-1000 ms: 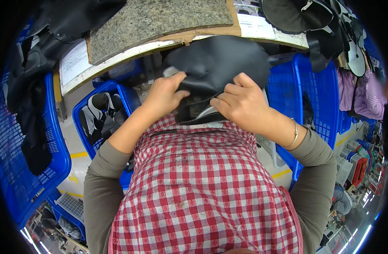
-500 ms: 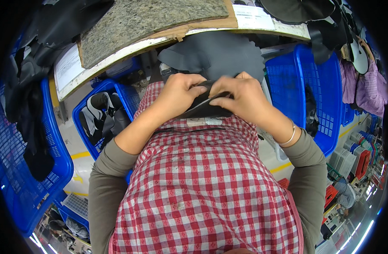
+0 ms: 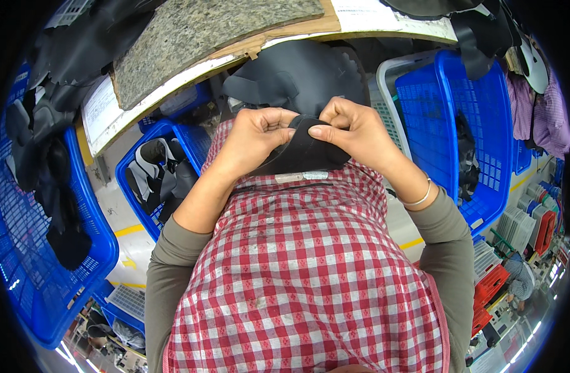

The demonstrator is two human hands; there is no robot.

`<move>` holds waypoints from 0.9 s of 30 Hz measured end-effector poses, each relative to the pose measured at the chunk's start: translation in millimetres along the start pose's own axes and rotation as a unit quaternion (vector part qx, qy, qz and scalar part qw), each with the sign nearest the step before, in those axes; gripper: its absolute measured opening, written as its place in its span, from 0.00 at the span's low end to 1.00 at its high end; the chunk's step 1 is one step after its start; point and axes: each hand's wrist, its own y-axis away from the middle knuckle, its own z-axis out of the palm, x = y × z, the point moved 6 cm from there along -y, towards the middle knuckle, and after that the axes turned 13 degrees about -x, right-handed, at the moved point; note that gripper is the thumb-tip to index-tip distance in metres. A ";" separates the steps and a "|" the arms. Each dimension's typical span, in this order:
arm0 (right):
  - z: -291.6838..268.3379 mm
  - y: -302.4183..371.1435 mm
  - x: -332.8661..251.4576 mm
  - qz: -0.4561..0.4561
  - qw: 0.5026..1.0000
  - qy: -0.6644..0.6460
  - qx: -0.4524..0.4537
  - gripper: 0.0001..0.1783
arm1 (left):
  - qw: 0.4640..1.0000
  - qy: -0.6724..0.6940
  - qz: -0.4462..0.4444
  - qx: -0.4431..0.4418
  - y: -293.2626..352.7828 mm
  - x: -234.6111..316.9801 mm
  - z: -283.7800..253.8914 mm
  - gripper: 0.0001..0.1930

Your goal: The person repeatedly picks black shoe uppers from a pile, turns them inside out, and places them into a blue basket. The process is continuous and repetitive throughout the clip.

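Both hands work at one black leather piece (image 3: pixel 307 154), held just above my lap in front of the checked apron (image 3: pixel 297 248). My left hand (image 3: pixel 255 138) pinches its left side, thumb and curled fingers near the upper edge. Close beside it, my right hand (image 3: pixel 358 132) presses a thumb flat on the leather, with the fingers bent behind its edge. A strip of the piece curves up between the two hands. Beyond them lies a stack of larger dark leather pieces (image 3: pixel 325 71), partly under the table edge; what supports it is hidden.
A table edge (image 3: pixel 204 78) with a speckled stone slab (image 3: pixel 210 37) runs across the front. Blue crates with black and white cut pieces stand at left (image 3: pixel 98 230), nearer left (image 3: pixel 126 168) and right (image 3: pixel 443 112). Loose black leather (image 3: pixel 105 37) overhangs the far left.
The folded leather has been opened and turned, so a curved strip now stands between my hands. My right thumb has come onto its face. The view has shifted slightly.
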 end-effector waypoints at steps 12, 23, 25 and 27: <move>4.9 -0.1 1.7 0.031 0.999 -0.024 -0.005 0.14 | 0.999 -0.033 0.015 -0.013 2.5 9.6 2.6 0.12; 3.3 1.1 3.5 0.022 0.999 -0.017 0.015 0.14 | 0.998 -0.058 -0.002 -0.034 4.0 15.7 -1.0 0.12; 5.1 0.8 6.0 0.014 1.000 -0.006 0.026 0.14 | 0.999 -0.020 -0.041 -0.024 4.0 10.6 -2.0 0.12; 10.5 -1.6 13.1 0.044 0.999 -0.005 0.007 0.14 | 0.999 -0.014 -0.011 -0.029 2.0 9.7 -0.9 0.10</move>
